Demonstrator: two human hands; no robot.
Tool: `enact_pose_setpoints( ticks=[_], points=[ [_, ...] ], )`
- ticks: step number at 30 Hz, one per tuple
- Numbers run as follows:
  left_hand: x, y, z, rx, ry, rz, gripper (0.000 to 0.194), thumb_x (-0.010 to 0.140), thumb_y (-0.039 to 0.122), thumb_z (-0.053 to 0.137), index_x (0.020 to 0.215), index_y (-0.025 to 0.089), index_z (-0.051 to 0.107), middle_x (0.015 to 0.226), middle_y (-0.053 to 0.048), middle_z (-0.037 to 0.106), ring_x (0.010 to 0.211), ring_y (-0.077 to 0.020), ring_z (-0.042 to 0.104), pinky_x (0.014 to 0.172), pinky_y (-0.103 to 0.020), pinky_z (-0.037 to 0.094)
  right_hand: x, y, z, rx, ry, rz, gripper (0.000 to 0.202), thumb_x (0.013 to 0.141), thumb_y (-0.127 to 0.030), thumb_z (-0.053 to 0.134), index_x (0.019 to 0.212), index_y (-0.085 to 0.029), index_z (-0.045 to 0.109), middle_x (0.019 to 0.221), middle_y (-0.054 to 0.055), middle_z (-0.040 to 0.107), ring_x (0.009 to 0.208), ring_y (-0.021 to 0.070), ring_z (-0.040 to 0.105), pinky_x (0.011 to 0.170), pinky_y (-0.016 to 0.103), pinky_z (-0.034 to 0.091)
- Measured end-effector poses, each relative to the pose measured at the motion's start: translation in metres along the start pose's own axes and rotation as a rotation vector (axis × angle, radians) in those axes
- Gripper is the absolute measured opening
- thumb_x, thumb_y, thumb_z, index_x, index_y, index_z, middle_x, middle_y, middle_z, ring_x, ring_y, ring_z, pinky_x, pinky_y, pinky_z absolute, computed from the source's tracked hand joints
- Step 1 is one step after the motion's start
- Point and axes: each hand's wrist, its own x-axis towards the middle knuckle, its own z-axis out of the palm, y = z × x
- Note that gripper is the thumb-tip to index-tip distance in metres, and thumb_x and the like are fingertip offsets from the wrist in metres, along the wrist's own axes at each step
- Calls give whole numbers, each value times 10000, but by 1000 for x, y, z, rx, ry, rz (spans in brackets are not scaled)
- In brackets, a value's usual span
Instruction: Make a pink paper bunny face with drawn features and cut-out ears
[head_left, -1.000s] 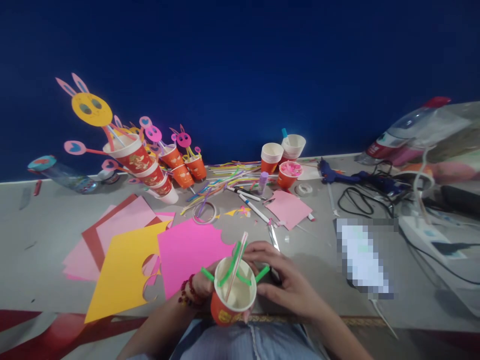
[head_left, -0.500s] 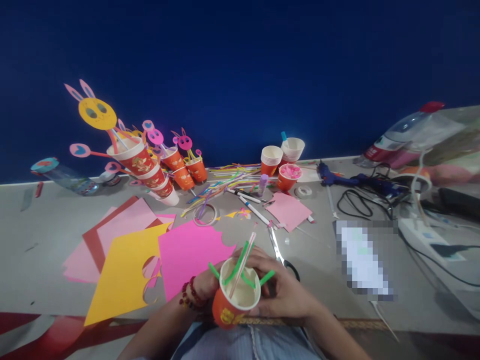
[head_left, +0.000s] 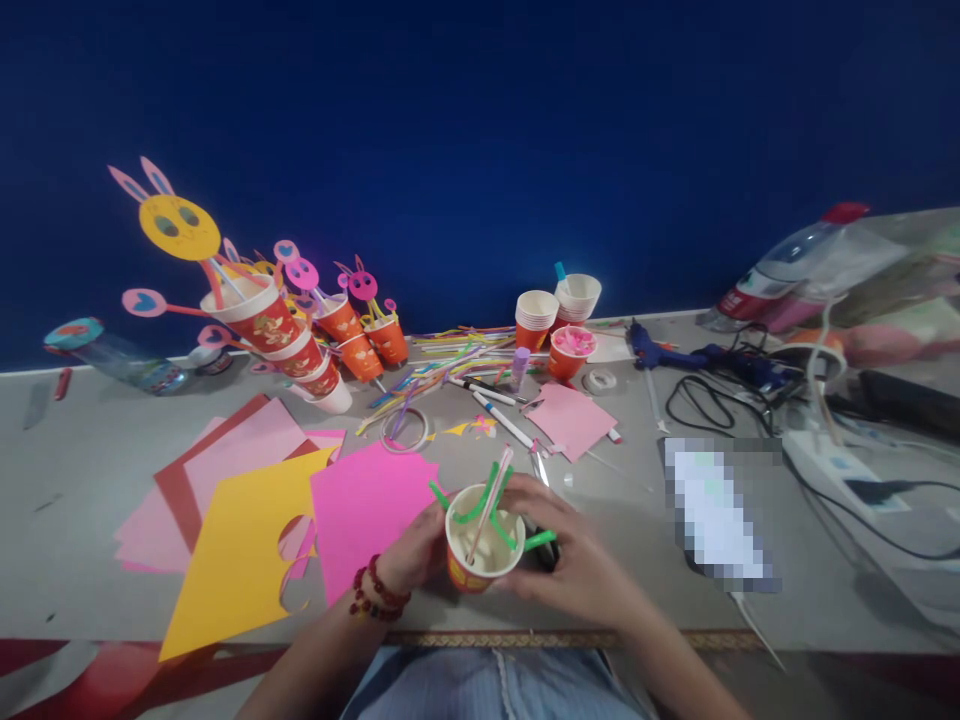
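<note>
Since the earlier frame, the orange-red paper cup (head_left: pixel 469 578) has shifted away from the wearer's lap; its base, which overlapped the front edge of the grey worktop (head_left: pixel 622 500), now shows inside that edge, near its middle. The left hand (head_left: pixel 417 552), with dark red bead bracelets (head_left: pixel 381 590) at the wrist, is loosely curled against the cup's left side. The right hand (head_left: pixel 562 560) forms a wide curve around the other side, fingers behind the rim and thumb by the lower wall, so the cup is held between both hands. How firmly they press, I cannot tell.

Bent green straws (head_left: pixel 490 490) reach out over the cup's rim on both sides, and a pale striped straw (head_left: pixel 491 505) leans inside it. Scissors with black handles (head_left: pixel 546 548) lie partly hidden by the right hand. To the left, a bright pink paper sheet (head_left: pixel 367 510) and a yellow paper sheet with round cut-outs (head_left: pixel 232 540) lie towards the front edge. Rabbit-faced cup figures (head_left: pixel 262 325) stand near the back left, and stacked white-rimmed paper cups (head_left: pixel 534 322) near the back edge, right of the middle.
</note>
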Motion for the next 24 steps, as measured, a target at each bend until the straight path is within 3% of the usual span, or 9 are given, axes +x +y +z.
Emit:
enact_pose_setpoints(
  ticks=[5,9,15,18,24],
  points=[
    [2,-2,4,22,56,76,443,838,546,684,1072,178,765,1097,-98,756,1039,-299,664,986,-454,482,-4,8,-6,-46,27,-60,540,796,-430,814,1271,-262,620,1310,146,630,1198,291,620,983,409,533],
    [3,-3,3,20,21,55,443,855,559,667,1091,193,751,1077,-76,754,1057,-285,662,1030,-454,456,-8,11,-15,-32,22,-56,347,870,-345,747,1200,-264,675,1275,131,612,1199,268,605,985,388,531],
    [3,-4,2,103,-2,68,557,879,601,608,1180,144,710,1182,-140,711,1108,-317,635,1010,-464,465,-4,7,-22,41,-41,-142,162,957,-304,640,1095,-271,717,1148,101,632,1092,216,632,931,342,544],
    [0,-4,-1,237,75,184,550,900,603,583,1217,165,683,1199,-132,695,1109,-306,625,991,-446,470,-1,8,-24,30,-73,-167,151,967,-343,626,1047,-257,721,1072,94,663,1021,213,651,887,342,543],
    [-7,9,2,714,253,561,337,982,407,536,1153,189,727,1158,-112,707,1099,-283,612,1037,-397,418,-2,16,-27,-81,-43,-177,137,974,-314,608,1023,-245,715,1038,100,685,992,222,656,845,351,542]
  ],
)
